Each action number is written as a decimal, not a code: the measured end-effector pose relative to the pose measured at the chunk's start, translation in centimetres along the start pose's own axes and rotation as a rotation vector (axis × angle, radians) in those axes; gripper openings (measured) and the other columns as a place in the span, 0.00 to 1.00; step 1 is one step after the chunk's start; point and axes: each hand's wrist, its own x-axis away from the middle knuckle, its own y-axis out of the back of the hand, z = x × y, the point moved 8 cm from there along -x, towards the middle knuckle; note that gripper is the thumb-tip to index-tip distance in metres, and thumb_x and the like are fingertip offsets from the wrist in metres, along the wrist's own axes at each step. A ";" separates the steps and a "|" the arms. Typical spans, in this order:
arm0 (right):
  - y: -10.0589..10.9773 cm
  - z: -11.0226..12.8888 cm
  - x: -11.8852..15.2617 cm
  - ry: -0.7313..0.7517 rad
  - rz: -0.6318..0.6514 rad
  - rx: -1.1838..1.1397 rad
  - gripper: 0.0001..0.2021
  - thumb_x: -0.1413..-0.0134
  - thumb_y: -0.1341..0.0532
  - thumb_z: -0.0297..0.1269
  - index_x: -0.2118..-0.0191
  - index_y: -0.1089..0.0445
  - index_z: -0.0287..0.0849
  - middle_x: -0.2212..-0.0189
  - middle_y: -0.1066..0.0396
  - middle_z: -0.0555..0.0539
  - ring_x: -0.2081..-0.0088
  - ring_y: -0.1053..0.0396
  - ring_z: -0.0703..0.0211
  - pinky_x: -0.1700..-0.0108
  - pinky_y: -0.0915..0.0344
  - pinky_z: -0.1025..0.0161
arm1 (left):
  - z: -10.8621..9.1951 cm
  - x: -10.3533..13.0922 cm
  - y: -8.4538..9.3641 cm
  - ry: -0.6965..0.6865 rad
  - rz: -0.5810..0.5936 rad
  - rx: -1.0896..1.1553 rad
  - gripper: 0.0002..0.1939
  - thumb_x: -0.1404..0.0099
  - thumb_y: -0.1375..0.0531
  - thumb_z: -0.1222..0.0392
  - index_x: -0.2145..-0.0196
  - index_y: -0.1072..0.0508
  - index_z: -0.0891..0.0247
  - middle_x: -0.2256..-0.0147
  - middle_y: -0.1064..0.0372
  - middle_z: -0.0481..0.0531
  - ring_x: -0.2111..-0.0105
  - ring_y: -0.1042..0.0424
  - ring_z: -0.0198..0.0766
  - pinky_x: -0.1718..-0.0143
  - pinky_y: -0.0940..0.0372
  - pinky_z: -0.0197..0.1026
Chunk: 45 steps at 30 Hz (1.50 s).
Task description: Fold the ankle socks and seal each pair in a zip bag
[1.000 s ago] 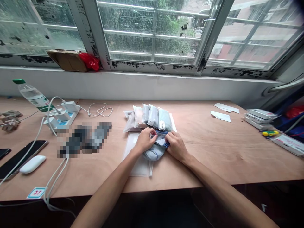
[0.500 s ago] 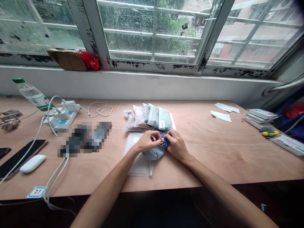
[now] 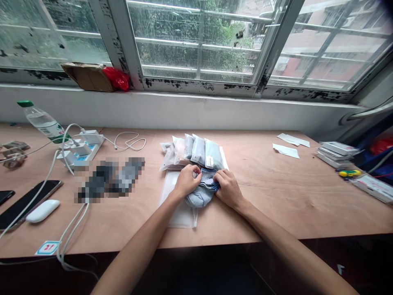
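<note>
The left hand now sits back toward the left on the folded grey-blue cloth, opening a gap to the right hand.

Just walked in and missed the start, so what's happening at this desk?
A person sits at a wooden table by a window, both hands on a small grey-blue fabric item. The left hand and right hand pinch its upper edge. It lies on a flat clear bag. Just behind stands a row of bagged items. A phone, mouse and bottle lie to the left.
</note>
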 end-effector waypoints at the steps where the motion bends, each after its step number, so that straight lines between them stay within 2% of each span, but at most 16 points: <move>1: 0.0 0.0 0.0 -0.005 -0.002 -0.001 0.13 0.59 0.48 0.16 0.71 0.36 0.43 0.71 0.32 0.45 0.62 0.38 0.52 0.60 0.40 0.58 | -0.2 0.0 0.0 -0.008 0.004 0.013 0.04 0.42 0.41 0.61 0.72 0.27 0.62 0.70 0.29 0.50 0.70 0.32 0.36 0.65 0.38 0.38; 7: -0.1 -0.8 0.3 -0.065 -0.019 -0.051 0.13 0.58 0.47 0.17 0.68 0.35 0.42 0.70 0.33 0.44 0.64 0.36 0.52 0.61 0.38 0.58 | -1.6 0.0 0.5 0.001 0.038 0.253 0.05 0.43 0.41 0.60 0.73 0.28 0.64 0.70 0.26 0.50 0.69 0.30 0.35 0.66 0.37 0.36; 10: 0.0 -1.3 0.5 -0.104 -0.058 -0.078 0.18 0.56 0.45 0.19 0.57 0.34 0.39 0.67 0.32 0.43 0.64 0.35 0.51 0.61 0.36 0.56 | -2.8 0.3 0.0 -0.037 0.166 0.402 0.05 0.43 0.41 0.61 0.72 0.28 0.66 0.70 0.26 0.51 0.69 0.29 0.35 0.68 0.36 0.35; 12: -0.1 -1.1 0.5 -0.081 -0.036 -0.067 0.23 0.55 0.45 0.20 0.50 0.36 0.39 0.65 0.32 0.43 0.63 0.35 0.50 0.59 0.36 0.55 | -3.4 0.6 -0.3 -0.057 0.246 0.459 0.04 0.44 0.41 0.63 0.73 0.28 0.66 0.71 0.27 0.51 0.70 0.30 0.34 0.69 0.36 0.34; 14: -0.3 -0.6 0.4 -0.036 0.027 -0.038 0.22 0.54 0.45 0.20 0.52 0.34 0.41 0.65 0.33 0.43 0.62 0.36 0.50 0.59 0.36 0.55 | -3.8 0.8 -0.6 -0.068 0.310 0.486 0.03 0.44 0.41 0.64 0.73 0.29 0.67 0.72 0.28 0.51 0.71 0.30 0.33 0.70 0.36 0.34; 16: -0.3 -0.1 0.3 -0.012 0.056 -0.005 0.16 0.53 0.45 0.20 0.59 0.31 0.42 0.64 0.33 0.42 0.61 0.37 0.50 0.60 0.36 0.55 | -4.0 0.9 -0.8 -0.072 0.344 0.507 0.04 0.44 0.40 0.62 0.71 0.29 0.66 0.70 0.28 0.51 0.70 0.30 0.34 0.69 0.36 0.34; 18: 0.2 0.1 0.2 -0.012 0.025 0.015 0.14 0.54 0.45 0.19 0.63 0.31 0.41 0.61 0.34 0.41 0.58 0.38 0.49 0.58 0.35 0.55 | -3.6 0.7 -0.7 -0.055 0.302 0.514 0.08 0.41 0.40 0.58 0.67 0.29 0.65 0.67 0.28 0.51 0.68 0.29 0.35 0.68 0.35 0.35; 21: 0.6 0.4 0.1 0.008 -0.021 0.016 0.15 0.56 0.46 0.17 0.65 0.32 0.41 0.55 0.35 0.39 0.53 0.40 0.47 0.52 0.37 0.53 | -1.5 0.1 0.2 0.038 0.079 0.344 0.11 0.39 0.41 0.53 0.66 0.29 0.64 0.68 0.28 0.51 0.68 0.30 0.35 0.66 0.35 0.37; 23: 0.4 0.4 0.1 0.027 -0.011 0.000 0.15 0.58 0.46 0.17 0.66 0.33 0.42 0.58 0.33 0.41 0.53 0.39 0.48 0.52 0.37 0.53 | -0.1 0.1 0.7 0.099 -0.040 0.146 0.10 0.40 0.40 0.54 0.67 0.28 0.64 0.70 0.28 0.51 0.69 0.30 0.37 0.65 0.36 0.39; 24: 0.3 0.4 0.1 0.031 0.001 -0.010 0.15 0.58 0.46 0.16 0.66 0.33 0.42 0.61 0.33 0.42 0.55 0.39 0.49 0.53 0.37 0.53 | 0.4 0.1 0.7 0.118 -0.054 0.066 0.09 0.41 0.40 0.54 0.68 0.27 0.64 0.70 0.28 0.52 0.70 0.30 0.38 0.65 0.37 0.39; 27: -0.2 0.3 0.1 0.030 0.026 -0.024 0.16 0.59 0.47 0.16 0.67 0.34 0.43 0.66 0.32 0.44 0.58 0.38 0.50 0.57 0.38 0.55 | 1.1 0.1 0.1 0.130 -0.001 -0.030 0.07 0.42 0.40 0.57 0.71 0.26 0.63 0.70 0.28 0.52 0.69 0.30 0.39 0.66 0.37 0.40; 33: -0.2 0.2 0.0 0.027 0.025 -0.028 0.16 0.61 0.48 0.16 0.67 0.35 0.42 0.66 0.32 0.43 0.60 0.38 0.50 0.59 0.38 0.56 | 2.0 0.2 -0.4 0.189 0.033 -0.031 0.06 0.44 0.39 0.58 0.71 0.26 0.63 0.70 0.27 0.53 0.70 0.29 0.40 0.68 0.38 0.39; 35: -0.2 0.2 0.0 0.025 0.026 -0.027 0.16 0.61 0.48 0.16 0.68 0.35 0.42 0.66 0.32 0.43 0.61 0.38 0.50 0.59 0.38 0.56 | 1.9 0.1 -0.5 0.172 0.044 -0.033 0.05 0.44 0.40 0.60 0.72 0.26 0.63 0.71 0.27 0.52 0.70 0.30 0.39 0.68 0.38 0.39; 38: -0.3 -0.1 0.1 0.012 0.028 -0.032 0.15 0.60 0.48 0.17 0.67 0.35 0.42 0.67 0.33 0.44 0.62 0.38 0.51 0.60 0.38 0.57 | 0.8 -0.1 0.0 0.073 0.004 -0.015 0.03 0.44 0.41 0.62 0.74 0.28 0.63 0.72 0.29 0.51 0.70 0.31 0.37 0.66 0.38 0.38; 41: -0.4 -0.5 0.2 -0.017 0.021 -0.065 0.15 0.60 0.47 0.17 0.66 0.35 0.41 0.67 0.33 0.43 0.62 0.36 0.51 0.60 0.37 0.57 | -0.8 -0.1 0.6 -0.009 -0.007 0.114 0.02 0.45 0.41 0.64 0.74 0.29 0.63 0.72 0.29 0.49 0.70 0.32 0.35 0.67 0.39 0.36; 45: -0.2 -1.0 0.4 -0.056 -0.018 -0.122 0.23 0.57 0.46 0.19 0.51 0.36 0.39 0.63 0.32 0.41 0.61 0.34 0.50 0.58 0.35 0.55 | -2.7 0.3 0.0 -0.048 0.173 0.382 0.02 0.45 0.42 0.66 0.74 0.29 0.65 0.67 0.26 0.51 0.66 0.28 0.35 0.68 0.38 0.34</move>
